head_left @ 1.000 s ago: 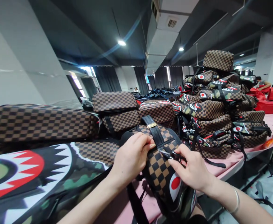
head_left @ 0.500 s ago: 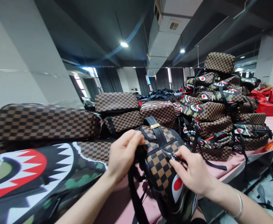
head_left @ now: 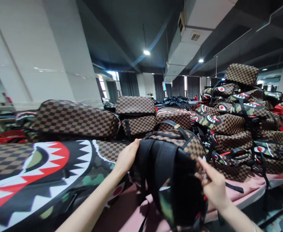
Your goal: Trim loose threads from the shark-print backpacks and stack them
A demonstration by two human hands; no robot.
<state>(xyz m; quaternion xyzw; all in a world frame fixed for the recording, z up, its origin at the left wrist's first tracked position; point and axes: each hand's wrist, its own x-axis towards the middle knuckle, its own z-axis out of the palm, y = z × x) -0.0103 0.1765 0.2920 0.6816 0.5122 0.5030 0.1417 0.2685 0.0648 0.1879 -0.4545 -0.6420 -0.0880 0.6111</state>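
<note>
A checkered backpack (head_left: pixel 159 158) with black straps and a gold-buckled top handle (head_left: pixel 172 123) stands tilted before me, its black strap side turned toward me. My left hand (head_left: pixel 127 157) is closed on the backpack's upper left edge; its fingertips are hidden behind the black fabric. My right hand (head_left: pixel 214 185) is at the backpack's right side, fingers curled and a little blurred. A small dark pointed tool, seen in that hand earlier, is mostly hidden now; only a bit of shine shows between the fingers.
A large shark-mouth print bag (head_left: pixel 66 180) lies at my left, with a checkered bag (head_left: pixel 76 119) behind it. Stacked backpacks (head_left: pixel 233 124) rise at the right on the pink-covered table (head_left: pixel 250 187). A white pillar (head_left: pixel 59 58) stands at the left.
The backpack has turned, so its strap side faces me instead of its checkered front. My right hand has moved right and down along it. The view has swung left.
</note>
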